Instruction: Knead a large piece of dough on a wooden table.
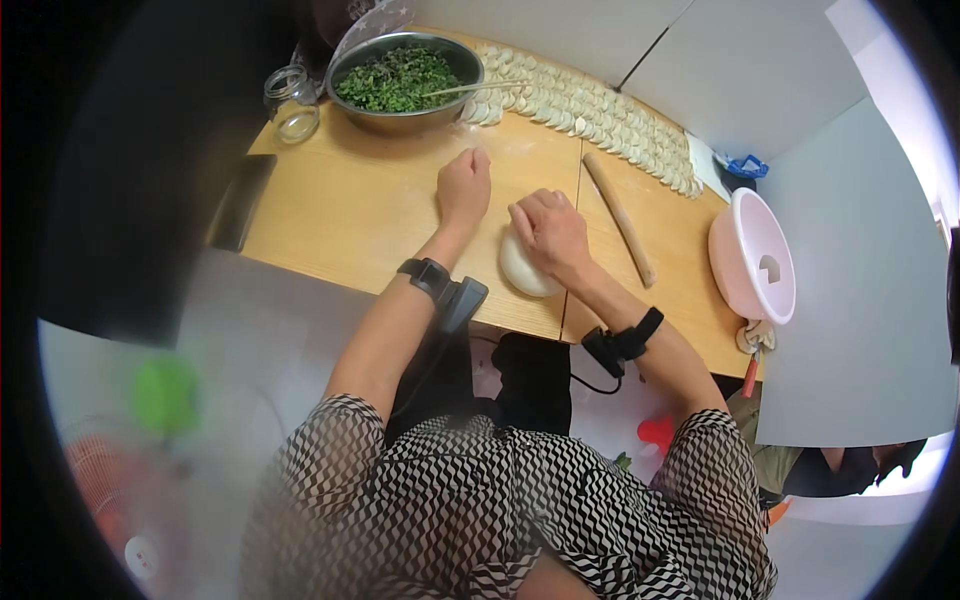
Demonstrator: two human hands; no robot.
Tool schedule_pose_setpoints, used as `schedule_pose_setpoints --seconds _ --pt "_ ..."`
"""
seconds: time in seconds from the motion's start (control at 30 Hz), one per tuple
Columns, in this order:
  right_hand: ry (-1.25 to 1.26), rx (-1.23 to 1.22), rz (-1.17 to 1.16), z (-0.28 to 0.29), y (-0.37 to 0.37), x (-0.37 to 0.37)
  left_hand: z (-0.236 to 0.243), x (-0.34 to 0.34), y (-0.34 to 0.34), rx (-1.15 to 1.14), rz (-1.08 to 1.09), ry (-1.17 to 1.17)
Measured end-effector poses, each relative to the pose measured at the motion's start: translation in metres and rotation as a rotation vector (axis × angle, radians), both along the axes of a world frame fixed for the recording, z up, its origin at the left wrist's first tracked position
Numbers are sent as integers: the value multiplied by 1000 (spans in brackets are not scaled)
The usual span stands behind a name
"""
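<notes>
A smooth white ball of dough (524, 268) rests on the wooden table near its front edge. My right hand (552, 232) lies over its upper right side, fingers curled and pressed against it. To the left and a little farther off, my left hand (465, 187) is closed in a fist above the bare wood, apart from the dough; nothing shows in it. A wooden rolling pin (620, 220) lies right of my right hand.
A steel bowl (405, 121) of chopped greens, with chopsticks (465, 90) across its rim, stands far left beside a glass jar (291, 105). Rows of dumplings (600, 115) line the back. At right are a pink basin (752, 255) and a red-handled tool (751, 372).
</notes>
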State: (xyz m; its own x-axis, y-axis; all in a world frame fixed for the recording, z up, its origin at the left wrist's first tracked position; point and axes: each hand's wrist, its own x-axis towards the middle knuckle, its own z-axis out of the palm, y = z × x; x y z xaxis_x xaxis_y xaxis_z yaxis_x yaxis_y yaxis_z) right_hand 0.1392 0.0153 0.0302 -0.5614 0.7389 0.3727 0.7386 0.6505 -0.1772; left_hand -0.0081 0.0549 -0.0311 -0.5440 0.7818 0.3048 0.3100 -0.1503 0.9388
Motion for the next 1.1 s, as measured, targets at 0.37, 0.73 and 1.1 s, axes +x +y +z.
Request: schedule_pose_setpoints --seconds 0.37,0.73,1.1 --pt "20 -114 -190 -7 73 -13 15 4 -9 -21 -11 -5" --pt "17 -561 -10 86 -6 3 -7 -9 6 19 64 39" --pt "-8 328 232 0 -36 9 -2 0 6 4 19 -2"
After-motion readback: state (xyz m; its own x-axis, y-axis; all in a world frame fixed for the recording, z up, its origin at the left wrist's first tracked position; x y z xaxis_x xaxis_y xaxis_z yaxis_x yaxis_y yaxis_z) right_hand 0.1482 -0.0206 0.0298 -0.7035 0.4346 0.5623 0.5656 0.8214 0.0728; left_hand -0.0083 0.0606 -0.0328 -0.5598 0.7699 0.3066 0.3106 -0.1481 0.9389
